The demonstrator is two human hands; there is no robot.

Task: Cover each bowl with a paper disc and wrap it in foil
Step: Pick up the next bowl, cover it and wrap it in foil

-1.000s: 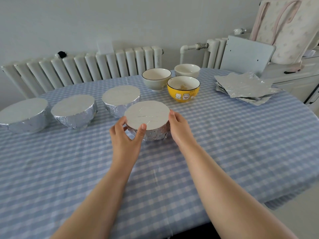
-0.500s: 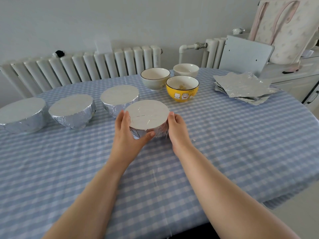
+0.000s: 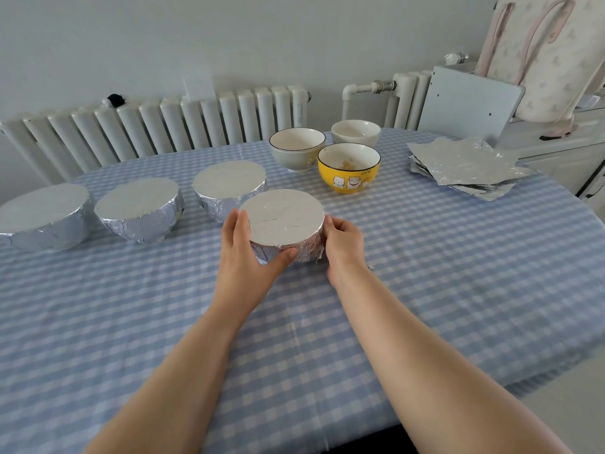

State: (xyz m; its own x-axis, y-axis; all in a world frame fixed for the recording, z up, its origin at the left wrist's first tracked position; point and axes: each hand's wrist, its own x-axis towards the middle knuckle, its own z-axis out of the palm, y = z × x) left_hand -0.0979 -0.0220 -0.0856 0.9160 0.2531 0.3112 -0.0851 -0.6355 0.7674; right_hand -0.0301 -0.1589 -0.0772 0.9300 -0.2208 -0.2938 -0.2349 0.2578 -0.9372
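Two hands, left (image 3: pixel 244 249) and right (image 3: pixel 343 242), grip the foil-wrapped bowl (image 3: pixel 283 224) between them.

Soft daylight (wide-angle bending at edges)

One head-worn camera looks forward and down across the desk (image 3: pixel 458 273). It faces the radiator (image 3: pixel 163 126), with both forearms close below.
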